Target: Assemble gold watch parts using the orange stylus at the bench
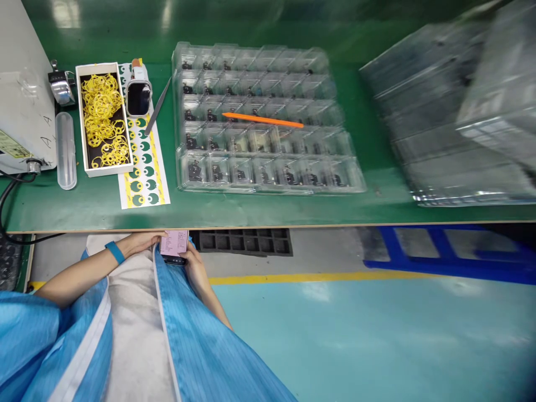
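Note:
Below the table's front edge, in my lap, I hold a phone (175, 244) with a lit, pinkish screen showing lines of text. My left hand (144, 241), with a blue band on the wrist, grips the phone's left side; the table edge hides part of its fingers. On the other side, my right hand (194, 261) is closed round the phone's lower right, its thumb at the screen. On the table above lies a clear plastic tray (355, 176) with small black parts in many of its pockets. An orange stick (262, 120) rests across it.
A white box (86, 151) of yellow rings stands on the green table (268, 211) beside a sticker sheet (163, 192), a smartwatch (138, 97) and grey tweezers (158, 107). Blurred clear trays (452, 111) are stacked right. A clear case (66, 151) lies beside a white machine (25, 84).

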Demonstrator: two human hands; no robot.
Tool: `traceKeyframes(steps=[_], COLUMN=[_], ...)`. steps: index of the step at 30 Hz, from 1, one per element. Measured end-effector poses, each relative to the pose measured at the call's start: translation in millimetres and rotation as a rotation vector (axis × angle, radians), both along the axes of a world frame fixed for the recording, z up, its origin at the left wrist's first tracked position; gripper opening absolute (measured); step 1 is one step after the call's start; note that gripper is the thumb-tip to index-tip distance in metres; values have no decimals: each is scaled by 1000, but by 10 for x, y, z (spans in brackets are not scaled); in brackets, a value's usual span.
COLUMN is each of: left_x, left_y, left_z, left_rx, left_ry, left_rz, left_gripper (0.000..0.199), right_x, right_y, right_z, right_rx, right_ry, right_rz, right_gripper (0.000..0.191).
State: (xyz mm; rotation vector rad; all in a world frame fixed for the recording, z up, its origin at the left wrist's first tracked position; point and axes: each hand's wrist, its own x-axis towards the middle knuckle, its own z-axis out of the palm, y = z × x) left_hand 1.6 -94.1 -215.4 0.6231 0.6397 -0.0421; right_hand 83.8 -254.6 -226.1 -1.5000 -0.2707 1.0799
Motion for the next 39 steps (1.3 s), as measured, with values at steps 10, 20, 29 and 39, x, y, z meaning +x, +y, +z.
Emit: traceKeyframes(steps=[10,20,29,39], left_x=[-4,-16,-12,-1], left_y=[0,5,9,5], left_z=[30,3,23,51], left_rx=[2,10,11,-14], left_ry=[15,12,-11,-1], left_rz=[11,-5,-30,-3], left_gripper=[25,23,23,25], right_x=[6,4,12,0], right_y=[1,9,34,14], right_z=[-10,17,51,-49], right_rx=[-2,6,22,13], right_ry=[-13,-36,-60,-74], right_rz=[5,34,69,37], right_gripper=[34,34,31,35])
